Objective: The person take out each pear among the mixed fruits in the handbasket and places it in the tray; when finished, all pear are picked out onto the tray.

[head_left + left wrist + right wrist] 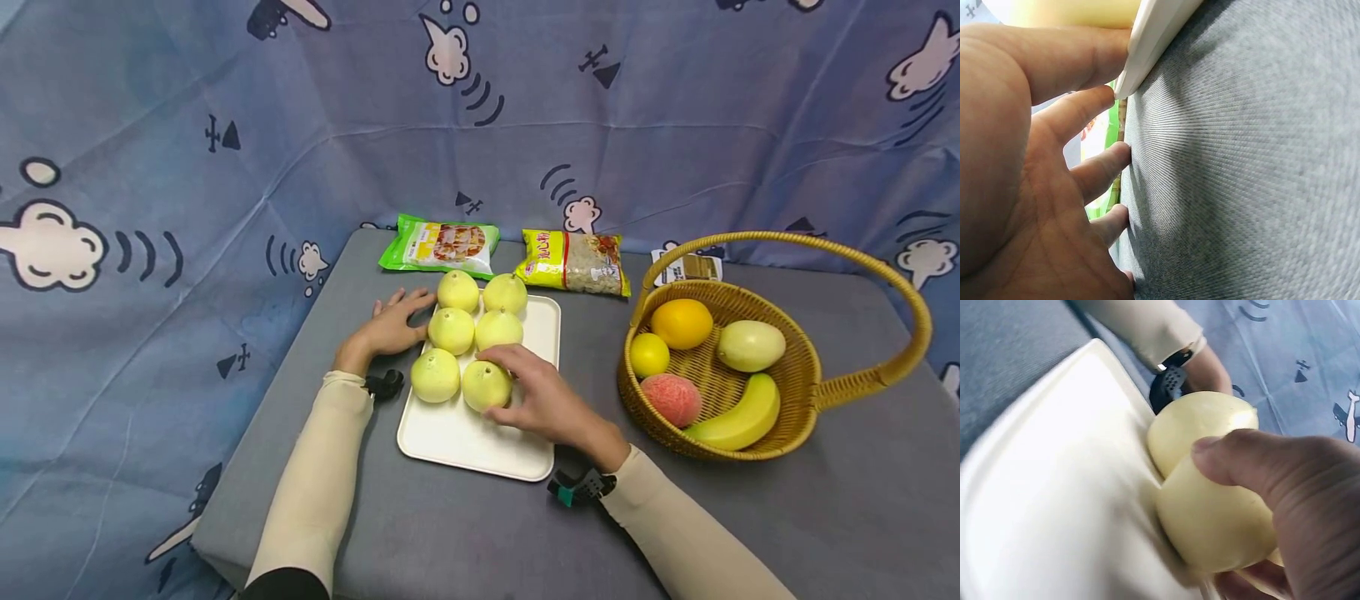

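Several round, pale yellow-green fruits (435, 376) stand in two columns on a white tray (468, 441). My right hand (542, 396) grips the nearest fruit of the right column (486, 387), thumb on the near side and fingers round the far side. In the right wrist view that fruit (1213, 519) sits against its neighbour (1194, 428), with the thumb across its top. My left hand (393, 323) rests at the tray's left edge, fingers spread. The left wrist view has its thumb and index fingertip at the tray's rim (1147, 47), the other fingertips on the grey cloth.
A wicker basket (804, 333) with a tall handle stands right of the tray, holding an orange, a lemon, a peach, a banana and a pale oval fruit. Behind the tray lie a green food packet (442, 246) and a yellow one (573, 262). A small packet (690, 267) lies behind the basket.
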Demonstrator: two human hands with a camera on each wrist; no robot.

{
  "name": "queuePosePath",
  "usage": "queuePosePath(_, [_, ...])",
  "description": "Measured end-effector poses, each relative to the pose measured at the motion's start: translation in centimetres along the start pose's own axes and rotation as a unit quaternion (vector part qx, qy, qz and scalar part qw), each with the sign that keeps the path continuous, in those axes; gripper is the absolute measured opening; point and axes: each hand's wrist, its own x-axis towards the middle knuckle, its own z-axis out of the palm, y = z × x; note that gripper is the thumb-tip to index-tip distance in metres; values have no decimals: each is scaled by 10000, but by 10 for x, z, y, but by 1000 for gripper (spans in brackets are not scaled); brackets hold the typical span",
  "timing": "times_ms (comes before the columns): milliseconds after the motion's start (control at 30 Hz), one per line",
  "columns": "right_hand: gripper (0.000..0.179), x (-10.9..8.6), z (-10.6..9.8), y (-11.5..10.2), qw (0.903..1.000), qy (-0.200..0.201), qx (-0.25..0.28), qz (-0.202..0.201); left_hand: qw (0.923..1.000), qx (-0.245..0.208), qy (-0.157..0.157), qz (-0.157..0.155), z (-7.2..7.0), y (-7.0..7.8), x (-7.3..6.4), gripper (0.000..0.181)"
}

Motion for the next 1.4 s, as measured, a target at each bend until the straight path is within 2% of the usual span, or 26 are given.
queuePosePath(233, [80,-2,2,-5,9976,207,-651,-71,10000,21,52,16,0,0,0,69])
queuePosePath(467, [78,-4,0,-9,9939,371,-1028,-142,10000,34,4,-47,1,-3,2,69])
queuePosePath(667, [79,-5,2,-9,9928,509,-1081,-93,10000,22,2,-54,0,-2,1,69])
queuePosePath(800, [78,-5,-8,-10,9955,409,-850,-75,10000,19,21,-34,1,-2,1,69])
queuePosePath(933, [72,-6,-33,-14,9988,157,-460,-41,10000,40,25,-31,1,-1,0,69])
queuePosePath(1067, [65,-12,-72,-23,9988,-115,-411,254,10000,18,27,-27,2,-1,0,69])
queuePosePath(1233, [61,-26,-126,-32,9952,-212,-697,660,10000,5,22,-8,2,-3,0,70])
queuePosePath(1400, [58,-45,-172,-32,9871,95,-1445,680,10000,-30,43,25,3,-3,1,70])
